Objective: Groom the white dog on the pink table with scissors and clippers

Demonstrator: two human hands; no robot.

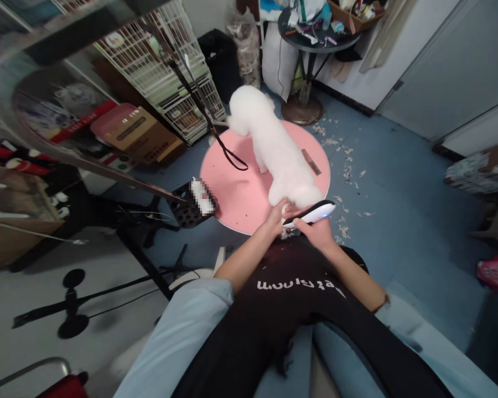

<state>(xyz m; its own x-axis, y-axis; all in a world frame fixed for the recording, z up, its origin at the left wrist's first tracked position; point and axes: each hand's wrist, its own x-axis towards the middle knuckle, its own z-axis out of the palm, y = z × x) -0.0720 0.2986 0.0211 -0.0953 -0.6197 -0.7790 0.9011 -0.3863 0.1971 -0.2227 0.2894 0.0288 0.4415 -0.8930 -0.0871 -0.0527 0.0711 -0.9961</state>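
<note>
A fluffy white dog [274, 132] stands on a round pink table [232, 190], its rear toward me and its head at the far left. My left hand [277, 216] is closed around one of its hind paws at the near edge. My right hand [318, 231] grips a white and black hair clipper [321, 211] with a small blue light. The clipper's head points left, close to the paw and my left fingers. Whether the blade touches the fur cannot be made out. A flat metal comb [311, 162] lies on the table right of the dog.
A black strap loop [234, 159] hangs over the table's left side from a metal arm [108, 176]. A black perforated holder [186, 207] sits left of the table. White cages [161, 61] and a cluttered round side table [315, 41] stand behind. Fur clippings [346, 160] litter the blue floor.
</note>
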